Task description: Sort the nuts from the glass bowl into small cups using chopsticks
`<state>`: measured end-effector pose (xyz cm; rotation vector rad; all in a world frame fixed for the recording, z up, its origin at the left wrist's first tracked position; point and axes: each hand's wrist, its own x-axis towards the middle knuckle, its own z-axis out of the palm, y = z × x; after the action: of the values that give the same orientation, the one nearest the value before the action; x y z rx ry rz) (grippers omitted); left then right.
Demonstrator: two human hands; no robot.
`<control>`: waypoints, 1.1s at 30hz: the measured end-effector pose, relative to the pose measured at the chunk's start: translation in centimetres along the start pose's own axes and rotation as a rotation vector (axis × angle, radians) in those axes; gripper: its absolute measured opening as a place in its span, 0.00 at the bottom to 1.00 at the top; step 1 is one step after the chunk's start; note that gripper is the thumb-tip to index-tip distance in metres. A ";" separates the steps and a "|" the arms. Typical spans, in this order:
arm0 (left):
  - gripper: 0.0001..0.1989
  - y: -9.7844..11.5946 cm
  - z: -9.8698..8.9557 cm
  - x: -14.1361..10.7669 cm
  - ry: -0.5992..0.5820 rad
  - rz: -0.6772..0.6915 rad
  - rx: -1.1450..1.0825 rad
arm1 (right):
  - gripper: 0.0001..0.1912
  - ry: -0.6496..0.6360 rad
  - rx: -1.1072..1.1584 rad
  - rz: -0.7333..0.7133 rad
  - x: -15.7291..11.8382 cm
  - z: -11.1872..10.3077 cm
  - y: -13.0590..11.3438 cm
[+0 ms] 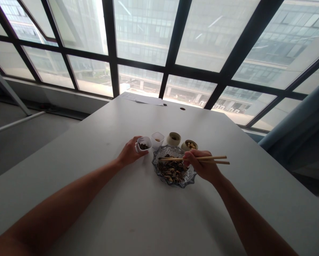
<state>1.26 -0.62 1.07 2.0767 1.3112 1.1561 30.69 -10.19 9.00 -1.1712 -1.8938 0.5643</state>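
Note:
My left hand (131, 151) is wrapped round a small white cup (146, 148) with dark brown pieces in it, tilted a little towards me. In my right hand (202, 165) is a pair of wooden chopsticks (215, 160). Their tips reach over the left part of a scalloped glass bowl (156, 170). Striped sunflower seeds (172, 174) and other bits fill the bowl. Whether the tips pinch a small dark piece I cannot tell. Behind the bowl stand a second white cup (158, 136) with a few pale pieces, a beige cup (173, 138), and another beige cup (186, 145) holding peanuts.
The white table (116, 220) runs up to a window wall with dark frames (172, 39). Sheets of paper (148, 101) lie at its far edge, near two dark round holes (182, 108). A blue-grey curtain (303, 117) hangs at the right.

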 end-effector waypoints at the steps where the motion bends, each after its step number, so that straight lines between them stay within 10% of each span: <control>1: 0.34 0.0 0.0 0.0 -0.003 0.000 0.002 | 0.25 0.002 0.000 0.000 0.0 0.0 0.1; 33: 0.34 0.5 -0.4 0.0 -0.038 -0.036 -0.006 | 0.21 0.061 0.017 -0.042 -0.3 0.4 1.7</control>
<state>1.25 -0.89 1.65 2.0522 1.3201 1.0995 31.36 -9.67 7.41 -1.1232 -1.8539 0.5153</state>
